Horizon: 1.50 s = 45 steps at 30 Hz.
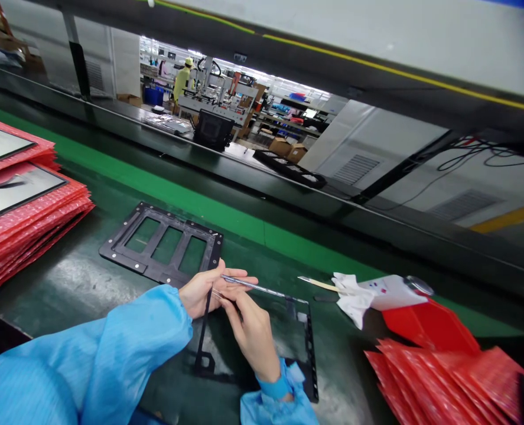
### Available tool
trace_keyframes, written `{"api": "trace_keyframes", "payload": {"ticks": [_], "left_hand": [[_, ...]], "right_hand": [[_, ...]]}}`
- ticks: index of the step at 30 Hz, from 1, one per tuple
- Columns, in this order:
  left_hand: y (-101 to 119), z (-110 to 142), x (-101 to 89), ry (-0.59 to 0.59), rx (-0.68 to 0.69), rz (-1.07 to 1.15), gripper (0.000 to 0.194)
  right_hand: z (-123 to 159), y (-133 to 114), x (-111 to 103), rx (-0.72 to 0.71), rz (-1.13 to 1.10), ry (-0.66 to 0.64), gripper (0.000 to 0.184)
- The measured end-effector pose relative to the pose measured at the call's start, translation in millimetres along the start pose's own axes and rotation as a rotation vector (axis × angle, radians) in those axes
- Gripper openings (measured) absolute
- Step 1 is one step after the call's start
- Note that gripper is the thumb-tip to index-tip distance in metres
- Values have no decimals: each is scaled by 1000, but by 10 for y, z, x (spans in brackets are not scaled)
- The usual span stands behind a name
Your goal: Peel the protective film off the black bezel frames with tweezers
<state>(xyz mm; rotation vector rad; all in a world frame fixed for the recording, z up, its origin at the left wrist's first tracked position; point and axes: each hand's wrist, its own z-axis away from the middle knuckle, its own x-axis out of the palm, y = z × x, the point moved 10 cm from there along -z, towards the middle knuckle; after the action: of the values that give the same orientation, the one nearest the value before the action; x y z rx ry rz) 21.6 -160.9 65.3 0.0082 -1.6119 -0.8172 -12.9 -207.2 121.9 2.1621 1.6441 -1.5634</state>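
A thin black rectangular frame is tilted up from the bench in front of me. My left hand grips it at its far left corner, thumb on top and fingers stretched out beneath the far edge. Close beside that corner, my right hand has its thumb and fingertips pinched together; what lies between them is too small to make out. Just behind my left hand lies a black fixture plate with three rectangular openings and small round studs along its rim.
Red bubble bags with flat panels are stacked at the left. At the right are more red bubble bags, a white bottle, a crumpled white cloth and a thin blade-like tool. A dark ledge runs behind.
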Motion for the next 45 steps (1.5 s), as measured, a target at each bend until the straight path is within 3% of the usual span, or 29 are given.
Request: {"api": "trace_keyframes", "payload": {"ticks": [21, 34, 45], "left_hand": [[-35, 4, 7, -4, -11, -33, 52], [-2, -22, -26, -53, -27, -11, 55], [99, -55, -102, -3, 10, -51, 57]], "right_hand": [[-8, -110, 41, -113, 127, -17, 19], [57, -86, -9, 16, -177, -82, 16], [99, 133, -251, 222, -418, 106, 19]]}}
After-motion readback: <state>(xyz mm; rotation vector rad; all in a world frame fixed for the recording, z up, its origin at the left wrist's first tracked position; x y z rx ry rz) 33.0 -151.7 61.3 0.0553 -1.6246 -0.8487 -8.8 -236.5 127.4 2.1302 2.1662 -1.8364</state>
